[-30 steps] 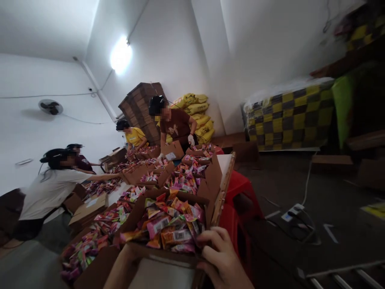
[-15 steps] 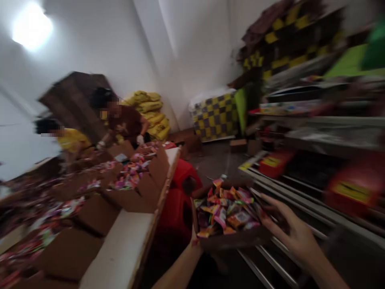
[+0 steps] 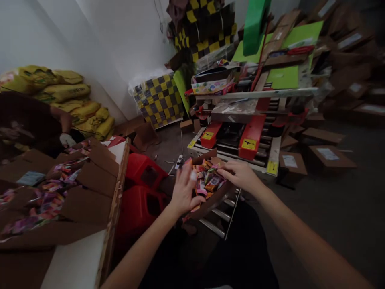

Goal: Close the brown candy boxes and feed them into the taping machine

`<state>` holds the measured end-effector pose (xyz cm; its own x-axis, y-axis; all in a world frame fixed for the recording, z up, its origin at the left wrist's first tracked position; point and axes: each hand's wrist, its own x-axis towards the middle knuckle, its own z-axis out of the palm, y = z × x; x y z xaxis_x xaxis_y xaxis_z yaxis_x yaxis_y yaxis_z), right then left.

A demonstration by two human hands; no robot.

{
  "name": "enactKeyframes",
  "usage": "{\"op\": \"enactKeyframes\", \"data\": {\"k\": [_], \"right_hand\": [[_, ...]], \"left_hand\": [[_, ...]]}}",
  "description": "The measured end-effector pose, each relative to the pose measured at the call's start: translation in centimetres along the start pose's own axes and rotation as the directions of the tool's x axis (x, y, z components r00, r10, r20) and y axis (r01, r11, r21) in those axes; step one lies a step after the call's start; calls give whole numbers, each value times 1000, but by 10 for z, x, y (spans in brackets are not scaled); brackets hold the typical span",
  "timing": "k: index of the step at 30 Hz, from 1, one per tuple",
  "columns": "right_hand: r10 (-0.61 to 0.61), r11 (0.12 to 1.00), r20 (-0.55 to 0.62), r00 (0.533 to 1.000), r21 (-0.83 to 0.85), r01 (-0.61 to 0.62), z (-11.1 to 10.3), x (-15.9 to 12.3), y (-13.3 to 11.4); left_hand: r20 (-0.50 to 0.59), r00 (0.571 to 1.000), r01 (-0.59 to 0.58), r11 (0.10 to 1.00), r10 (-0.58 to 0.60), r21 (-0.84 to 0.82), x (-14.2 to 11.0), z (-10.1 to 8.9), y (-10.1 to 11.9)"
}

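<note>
A small cardboard box (image 3: 210, 202) filled with wrapped candies (image 3: 212, 180) rests on the metal rollers (image 3: 221, 214) in front of me. My left hand (image 3: 185, 190) lies over its left side, fingers stretched out and thumb apart, touching the box edge and the wrappers. On the opposite side, my right hand (image 3: 242, 174) has its fingers bent together at the box's right edge, gripping the cardboard there. The undersides of both hands are hidden.
To the left, a white-topped table (image 3: 75, 257) carries open cartons (image 3: 87, 204) of candies. Red stools (image 3: 142, 204) stand beside it. Ahead is a roller machine (image 3: 234, 136); cardboard boxes (image 3: 331, 156) lie on the floor at right. A co-worker's gloved hand (image 3: 67, 140) shows at far left.
My view has swung right. The candy box, held up between both hands before, now sits on the rollers. My left hand has moved from beneath it to its top left side.
</note>
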<state>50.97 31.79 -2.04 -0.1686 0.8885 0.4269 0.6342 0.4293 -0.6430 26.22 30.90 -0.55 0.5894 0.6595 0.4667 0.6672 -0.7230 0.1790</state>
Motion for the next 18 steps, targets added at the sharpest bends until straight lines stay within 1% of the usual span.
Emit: {"op": "enactKeyframes", "data": {"k": [1, 2, 3, 4, 6, 8, 9, 11, 14, 16, 18], "right_hand": [[-1, 1000, -3, 1000, 0, 1, 1, 1, 1], [1, 1000, -6, 1000, 7, -1, 0, 1, 2], [10, 1000, -4, 1000, 11, -10, -1, 1, 3], [24, 1000, 4, 1000, 7, -24, -3, 0, 4], [57, 998, 46, 997, -40, -55, -7, 0, 3], [99, 985, 97, 990, -151, -84, -9, 3, -1], [121, 970, 105, 987, -222, -95, -7, 6, -4], [175, 916, 46, 983, -373, -146, 3, 15, -8], [230, 817, -85, 970, -524, -240, 29, 33, -7], [222, 797, -100, 970, -554, -240, 42, 45, -1], [189, 809, -80, 979, -551, -202, 48, 55, 7]], "left_hand": [[157, 986, -63, 997, 54, 54, 9, 2, 0], [284, 957, -94, 991, 64, 94, 18, 5, 1], [358, 933, -91, 989, 43, 120, 26, 11, 2], [393, 919, -73, 987, 11, 144, 32, 17, 4], [392, 919, -36, 984, -35, 172, 38, 29, 8], [369, 928, -16, 985, -49, 172, 40, 37, 9], [366, 929, -4, 987, -57, 162, 40, 39, 8], [400, 911, 57, 990, -103, 125, 44, 41, 2], [450, 865, 250, 968, -224, 3, 55, 36, -7], [434, 859, 333, 940, -270, -75, 59, 30, -9], [413, 867, 353, 929, -281, -108, 58, 27, -3]]}}
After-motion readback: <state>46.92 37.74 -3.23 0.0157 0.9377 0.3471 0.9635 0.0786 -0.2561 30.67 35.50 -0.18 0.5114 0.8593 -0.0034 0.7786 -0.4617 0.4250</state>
